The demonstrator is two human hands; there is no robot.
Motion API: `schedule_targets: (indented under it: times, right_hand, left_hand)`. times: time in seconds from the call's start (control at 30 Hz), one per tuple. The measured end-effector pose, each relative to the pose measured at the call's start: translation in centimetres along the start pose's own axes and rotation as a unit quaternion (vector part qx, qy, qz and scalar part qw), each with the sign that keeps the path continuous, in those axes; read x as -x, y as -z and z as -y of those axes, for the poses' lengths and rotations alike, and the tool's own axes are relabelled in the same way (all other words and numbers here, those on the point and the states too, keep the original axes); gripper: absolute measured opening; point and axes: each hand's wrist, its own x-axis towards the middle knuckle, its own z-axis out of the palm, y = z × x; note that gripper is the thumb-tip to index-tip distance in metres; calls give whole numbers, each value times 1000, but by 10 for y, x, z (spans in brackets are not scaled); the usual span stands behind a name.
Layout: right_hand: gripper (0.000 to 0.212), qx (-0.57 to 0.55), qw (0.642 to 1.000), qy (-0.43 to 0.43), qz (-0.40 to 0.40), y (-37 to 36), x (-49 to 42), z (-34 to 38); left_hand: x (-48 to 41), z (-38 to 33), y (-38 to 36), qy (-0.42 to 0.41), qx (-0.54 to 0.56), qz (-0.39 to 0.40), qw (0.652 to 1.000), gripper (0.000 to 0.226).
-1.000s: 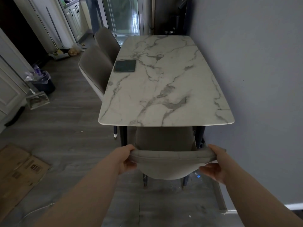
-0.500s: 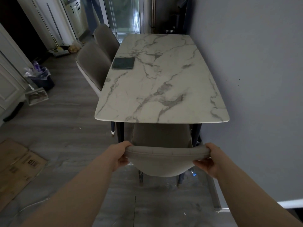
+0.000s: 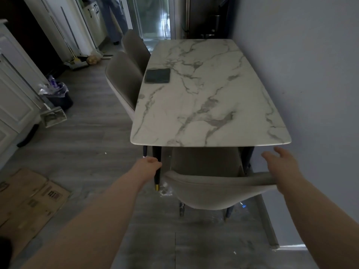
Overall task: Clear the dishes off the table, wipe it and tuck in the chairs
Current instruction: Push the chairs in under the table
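A white marble table stands against the grey wall on the right. A dark folded cloth lies on its left side. A grey chair is tucked under the near end, its backrest just in front of me. My left hand hangs to the left of the backrest, fingers loosely curled, holding nothing. My right hand hovers above the backrest's right end with fingers spread, its wrist near the fabric. Two more grey chairs stand pushed in along the table's left side.
Flattened cardboard lies on the floor at lower left. A lined bin and a dustpan sit near white cabinets. A broom leans by the doorway, where a person's legs show.
Both hands have let go of the near chair's backrest and lifted away. The view has shifted to the left, so the table sits further right.
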Motion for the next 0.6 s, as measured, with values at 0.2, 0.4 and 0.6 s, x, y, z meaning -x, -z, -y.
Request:
schedule_targets:
  times: [0.2, 0.4, 0.6]
  right_hand:
    - [38, 37, 993, 108, 21, -80, 32, 55]
    - [18, -30, 995, 32, 93, -219, 60, 99]
    - [14, -20, 990, -8, 139, -332, 90, 136]
  left_hand:
    - [-55, 19, 99, -18, 4, -28, 999, 11]
    - [-124, 21, 233, -58, -70, -8, 996, 6]
    - [-193, -2, 333, -122, -126, 10, 984, 15]
